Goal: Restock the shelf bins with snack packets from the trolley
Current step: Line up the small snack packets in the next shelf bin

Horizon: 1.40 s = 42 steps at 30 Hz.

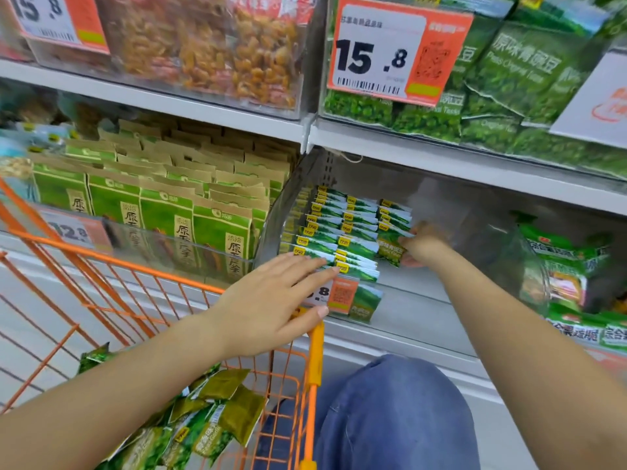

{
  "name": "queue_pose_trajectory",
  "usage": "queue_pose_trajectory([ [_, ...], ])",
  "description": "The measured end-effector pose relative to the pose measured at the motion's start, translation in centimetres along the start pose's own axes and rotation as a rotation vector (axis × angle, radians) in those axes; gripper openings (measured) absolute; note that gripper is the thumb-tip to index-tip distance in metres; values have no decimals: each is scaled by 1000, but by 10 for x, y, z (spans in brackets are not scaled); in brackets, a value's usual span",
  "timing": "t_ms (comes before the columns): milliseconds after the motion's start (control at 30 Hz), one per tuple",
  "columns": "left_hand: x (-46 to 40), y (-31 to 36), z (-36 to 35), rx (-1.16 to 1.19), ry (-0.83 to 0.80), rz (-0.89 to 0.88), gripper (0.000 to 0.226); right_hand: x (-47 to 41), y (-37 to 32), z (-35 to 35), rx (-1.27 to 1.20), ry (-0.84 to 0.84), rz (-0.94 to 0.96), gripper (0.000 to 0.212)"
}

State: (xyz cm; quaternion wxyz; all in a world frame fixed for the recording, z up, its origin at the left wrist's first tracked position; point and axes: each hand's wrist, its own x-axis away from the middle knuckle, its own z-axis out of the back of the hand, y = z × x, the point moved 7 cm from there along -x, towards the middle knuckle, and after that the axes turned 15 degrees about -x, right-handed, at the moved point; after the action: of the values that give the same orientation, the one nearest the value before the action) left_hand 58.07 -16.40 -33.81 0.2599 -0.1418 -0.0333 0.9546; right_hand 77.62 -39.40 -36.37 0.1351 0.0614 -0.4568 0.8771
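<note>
Restocking observed at the clear shelf bin [285,205], which holds rows of upright green snack packets [342,228].
Right hand [422,244] pinches one packet [390,249] against the third row; left hand [271,300] lies flat, fingers spread, on the front packets; loose packets [217,422] remain in the orange trolley [315,347].

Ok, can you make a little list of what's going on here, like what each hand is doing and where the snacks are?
place: shop shelf with clear bins
left hand: open, fingers flat on the front packets in the bin
right hand: inside the bin, pinching a green packet at the end of the right-hand row
bin: three rows of green packets on the left, right part bare
trolley: orange, loose green packets lying in it
price tag above: 15.8
</note>
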Motion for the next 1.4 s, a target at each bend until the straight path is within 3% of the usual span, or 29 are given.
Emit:
queue_pose_trajectory([
  [133,0,-1,-1,-13,3,6,58,3,7,-6,-149,-21,-52,72],
  [233,-1,-1,-2,-23,2,10,58,6,13,-9,-63,-58,-65,86],
  [467,-1,-1,0,-15,6,13,59,8,24,-18,164,-167,-44,83],
  [667,0,-1,-1,-24,15,4,58,6,15,-2,428,-6,72,66],
  [800,0,-1,-2,-31,25,-3,57,6,5,-14,444,-44,168,52],
  [933,-1,-2,-2,17,8,-15,59,4,12,-12,270,-45,82,82],
  [1033,2,-5,6,78,6,-35,61,15,-1,8,283,38,96,102],
  [1133,18,-11,35,14,103,-78,50,40,-33,22,349,136,247,79],
  [1233,50,-27,60,95,75,-46,39,97,-76,9,237,166,611,33],
  [1333,85,-42,45,216,-195,75,40,186,-101,-38,41,-10,1009,17],
  [1400,111,-45,4,175,-537,91,33,236,-102,-82,77,-226,1155,22],
])
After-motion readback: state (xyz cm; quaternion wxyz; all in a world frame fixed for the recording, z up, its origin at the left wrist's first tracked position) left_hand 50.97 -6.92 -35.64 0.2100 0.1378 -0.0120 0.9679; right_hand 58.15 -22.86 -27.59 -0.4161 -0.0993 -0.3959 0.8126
